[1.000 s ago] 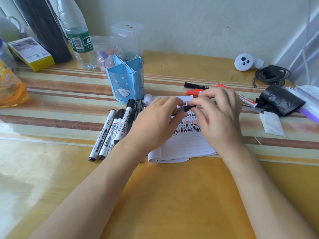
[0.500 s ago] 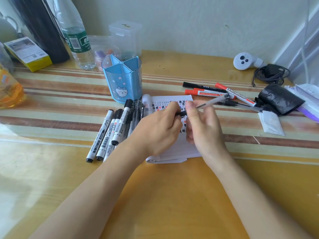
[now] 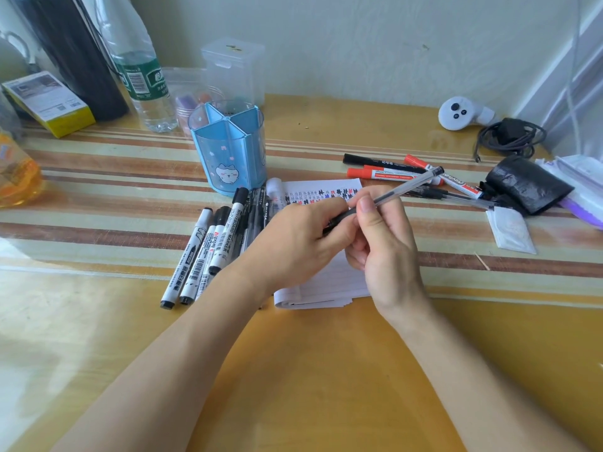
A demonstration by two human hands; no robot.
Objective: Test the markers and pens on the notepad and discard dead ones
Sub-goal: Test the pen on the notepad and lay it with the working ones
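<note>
- The clear-barrelled pen (image 3: 403, 186) was held in the air just above the notepad (image 3: 326, 282), in both hands at once, touching neither paper nor counter (image 3: 98, 190)
- Its long axis ran slantwise, from a dark end low and near the person, up and away to the right, with the far end above the red markers (image 3: 385, 173)
- The right hand (image 3: 385, 256) pinched the barrel between thumb and fingers near mid-length, and the left hand (image 3: 293, 243) had its fingers curled round the dark lower end, so both were grasping the pen
- The left hand hid that end, so whether a cap sat on it could not be told
- By my judgement the writing end lay toward the left hand and the page, and the next move called for freeing it and bringing it down onto the ruled paper below the rows of test marks (image 3: 313, 194)
- Whiteboard markers (image 3: 208, 252) lay bunched just left of the pad, near the blue pen holder (image 3: 228, 151)
</note>
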